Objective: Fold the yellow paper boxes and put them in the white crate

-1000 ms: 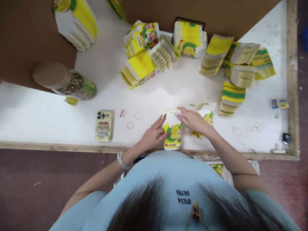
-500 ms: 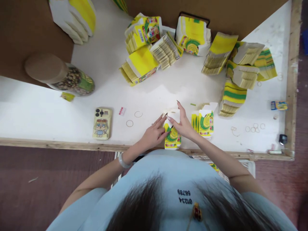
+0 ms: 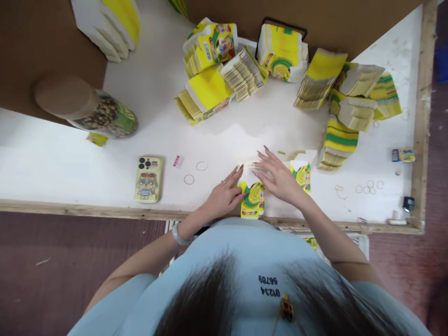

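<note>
A small yellow-and-green printed carton [image 3: 254, 199] lies near the table's front edge with its white flap end pointing away from me. My left hand [image 3: 226, 193] rests at its left side, fingers stretched out and the fingertips at the flap end. Over the right part of the white flaps is my right hand [image 3: 280, 179], its fingers spread and partly hiding them. Just right of that hand lies a like group of cartons [image 3: 301, 176], partly covered by the hand. Neither hand is closed around anything.
Stacks of flat yellow cartons [image 3: 208, 95] stand at the back, with more stacks [image 3: 339, 142] to the right. On the left are a phone [image 3: 149, 179] and a jar [image 3: 115, 116]. Rubber bands [image 3: 369, 187] lie scattered on the right. A wooden rim [image 3: 115, 212] edges the table.
My right hand has moved a little to the right and its fingers have spread, now covering part of the neighbouring cartons. My left hand has stayed nearly in place beside the carton.
</note>
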`<state>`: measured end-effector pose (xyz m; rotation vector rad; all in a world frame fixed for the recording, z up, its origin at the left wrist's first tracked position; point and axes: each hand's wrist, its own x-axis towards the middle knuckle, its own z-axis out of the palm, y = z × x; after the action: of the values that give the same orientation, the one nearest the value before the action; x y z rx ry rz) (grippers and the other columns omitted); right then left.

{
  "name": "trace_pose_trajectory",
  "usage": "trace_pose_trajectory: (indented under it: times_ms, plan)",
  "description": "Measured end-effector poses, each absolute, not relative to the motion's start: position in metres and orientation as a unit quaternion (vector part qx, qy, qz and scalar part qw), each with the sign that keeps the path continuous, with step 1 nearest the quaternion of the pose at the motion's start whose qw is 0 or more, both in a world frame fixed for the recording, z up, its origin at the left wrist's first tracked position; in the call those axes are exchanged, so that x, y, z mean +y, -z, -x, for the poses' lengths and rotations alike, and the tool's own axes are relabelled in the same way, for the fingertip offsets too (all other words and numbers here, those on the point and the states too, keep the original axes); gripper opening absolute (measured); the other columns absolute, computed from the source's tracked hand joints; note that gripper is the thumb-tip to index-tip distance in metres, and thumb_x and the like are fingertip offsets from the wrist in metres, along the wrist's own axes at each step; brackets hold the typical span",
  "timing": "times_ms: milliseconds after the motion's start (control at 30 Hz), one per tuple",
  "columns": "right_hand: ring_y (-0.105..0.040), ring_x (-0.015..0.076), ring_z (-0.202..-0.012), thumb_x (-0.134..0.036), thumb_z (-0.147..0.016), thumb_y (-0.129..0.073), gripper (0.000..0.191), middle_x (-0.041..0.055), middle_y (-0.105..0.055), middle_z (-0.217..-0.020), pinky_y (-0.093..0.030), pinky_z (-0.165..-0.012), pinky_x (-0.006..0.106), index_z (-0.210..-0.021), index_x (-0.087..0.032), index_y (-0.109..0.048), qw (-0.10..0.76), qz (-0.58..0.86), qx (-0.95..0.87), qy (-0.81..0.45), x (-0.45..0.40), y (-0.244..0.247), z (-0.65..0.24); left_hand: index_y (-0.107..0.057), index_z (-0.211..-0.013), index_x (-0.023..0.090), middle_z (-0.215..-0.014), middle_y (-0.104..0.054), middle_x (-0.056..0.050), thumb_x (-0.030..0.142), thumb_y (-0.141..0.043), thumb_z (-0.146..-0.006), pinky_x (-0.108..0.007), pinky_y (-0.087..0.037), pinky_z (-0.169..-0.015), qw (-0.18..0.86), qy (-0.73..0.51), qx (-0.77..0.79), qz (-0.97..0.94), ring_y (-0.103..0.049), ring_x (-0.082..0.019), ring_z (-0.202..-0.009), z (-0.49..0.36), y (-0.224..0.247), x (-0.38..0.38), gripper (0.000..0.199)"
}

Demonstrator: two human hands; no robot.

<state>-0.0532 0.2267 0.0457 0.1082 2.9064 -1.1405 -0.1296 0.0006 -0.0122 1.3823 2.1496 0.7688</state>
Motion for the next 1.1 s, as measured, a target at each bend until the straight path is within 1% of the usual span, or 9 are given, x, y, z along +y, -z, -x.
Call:
trace_pose_trajectory:
  times_ms: [67,167,233,333,400,567,767,967,1100]
  plan:
    - [-0.044,0.0319,-0.150,-0.034,-0.100,-0.059,0.020,0.0111,-0.069,-0.138,-0.040,-0.121,0.059,-0.114,-0.024,-0.069,0.024,0.002,0.932,0.361,0.234,-0.055,0.051,-0.067,-0.079,0.016,-0.173,-0.029,-0.012,0.037,-0.046,-0.106,-0.049,-0.053,-0.117,0.234,-0.286,0.780,-0.505,-0.027,-0.032,-0.161,0.130,0.013,0.000,0.040]
    - [-0.065,0.0306,-0.116,-0.031,-0.096,-0.065,0.024,0.0102,-0.073,-0.112,-0.053,-0.102,0.052,-0.119,-0.024,-0.067,0.082,-0.010,0.938,0.337,0.249,-0.059,0.059,-0.067,-0.080,0.016,-0.173,-0.030,-0.011,0.036,-0.048,-0.106,-0.048,-0.051,-0.119,0.231,-0.292,0.778,-0.505,-0.026,-0.031,-0.161,0.130,0.014,-0.001,0.038]
    - [-0.067,0.0274,-0.096,-0.029,-0.093,-0.068,0.025,0.0081,-0.071,-0.097,-0.055,-0.091,0.045,-0.117,-0.022,-0.067,0.135,-0.019,0.939,0.315,0.259,-0.058,0.070,-0.067,-0.081,0.016,-0.173,-0.030,-0.013,0.036,-0.048,-0.106,-0.048,-0.051,-0.119,0.233,-0.290,0.780,-0.503,-0.026,-0.032,-0.161,0.130,0.015,-0.001,0.038]
    - [-0.066,0.0254,-0.088,-0.025,-0.091,-0.069,0.010,0.0063,-0.069,-0.086,-0.053,-0.082,0.038,-0.100,-0.020,-0.070,0.165,0.017,0.946,0.279,0.264,-0.056,0.080,-0.067,-0.081,0.016,-0.173,-0.029,-0.013,0.037,-0.046,-0.106,-0.051,-0.053,-0.117,0.245,-0.290,0.779,-0.499,-0.027,-0.032,-0.161,0.131,0.013,0.000,0.039]
    - [-0.066,0.0272,-0.094,-0.018,-0.092,-0.065,0.005,0.0088,-0.072,-0.087,-0.052,-0.081,0.039,-0.090,-0.019,-0.069,0.121,0.063,0.964,0.227,0.254,-0.051,0.073,-0.067,-0.080,0.016,-0.173,-0.029,-0.012,0.037,-0.046,-0.106,-0.052,-0.053,-0.116,0.254,-0.289,0.778,-0.496,-0.027,-0.032,-0.161,0.131,0.010,0.000,0.039]
    - [-0.066,0.0287,-0.125,-0.005,-0.098,-0.049,0.025,0.0184,-0.077,-0.122,-0.054,-0.102,0.049,-0.094,-0.016,-0.071,-0.065,0.140,0.977,0.146,0.218,-0.019,0.029,-0.066,-0.078,0.015,-0.172,-0.029,-0.017,0.035,-0.047,-0.106,-0.048,-0.046,-0.123,0.257,-0.284,0.779,-0.496,-0.027,-0.032,-0.161,0.131,0.008,0.000,0.040]
    - [-0.067,0.0252,-0.130,-0.018,-0.097,-0.048,0.026,0.0071,-0.078,-0.126,-0.056,-0.111,0.053,-0.097,-0.025,-0.073,-0.076,0.006,0.926,0.369,0.225,-0.011,0.017,-0.068,-0.077,0.016,-0.172,-0.032,-0.014,0.037,-0.052,-0.104,-0.046,-0.050,-0.120,0.242,-0.290,0.775,-0.506,-0.031,-0.032,-0.160,0.138,0.012,-0.004,0.037]
    - [-0.079,0.0250,-0.102,-0.029,-0.089,-0.068,0.006,0.0038,-0.083,-0.104,-0.063,-0.098,0.049,-0.085,-0.026,-0.072,-0.197,-0.216,0.806,0.514,0.272,-0.056,0.012,-0.063,-0.066,0.018,-0.171,-0.034,-0.009,0.043,-0.063,-0.098,-0.047,-0.053,-0.117,0.220,-0.295,0.777,-0.510,-0.037,-0.032,-0.157,0.142,0.020,-0.007,0.040]
    - [-0.077,0.0161,-0.078,-0.036,-0.076,-0.087,0.024,-0.0037,-0.077,-0.078,-0.066,-0.075,0.033,-0.074,-0.023,-0.068,-0.253,-0.228,0.767,0.543,0.331,-0.092,-0.004,-0.058,-0.065,0.018,-0.172,-0.031,-0.011,0.044,-0.061,-0.099,-0.051,-0.055,-0.115,0.212,-0.296,0.774,-0.518,-0.038,-0.034,-0.156,0.147,0.026,-0.007,0.043]
